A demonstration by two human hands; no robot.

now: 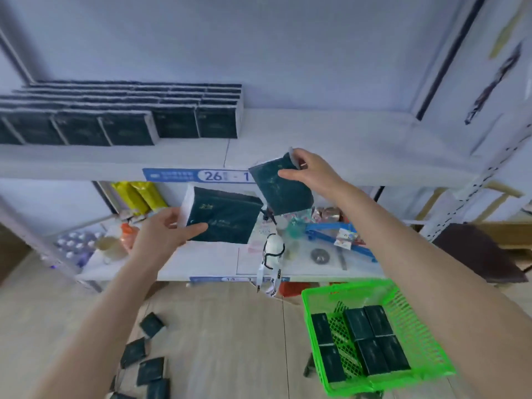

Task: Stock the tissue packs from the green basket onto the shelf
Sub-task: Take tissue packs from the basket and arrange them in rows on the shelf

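Head view: the shelf (331, 139) lies above and beyond both hands, its stocked row (123, 125) up-left of your left hand (161, 231). The green basket (414, 326), part full, sits below your right hand (313, 171). The hands are apart, the left gripping the left pack (224, 217), the right pinching the right pack (285, 194) by its corner. Stand each upright against the row's right end, faces flush.

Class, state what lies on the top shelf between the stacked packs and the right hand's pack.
Nothing: head view shows bare shelf from stacked packs to the pack in the right hand.
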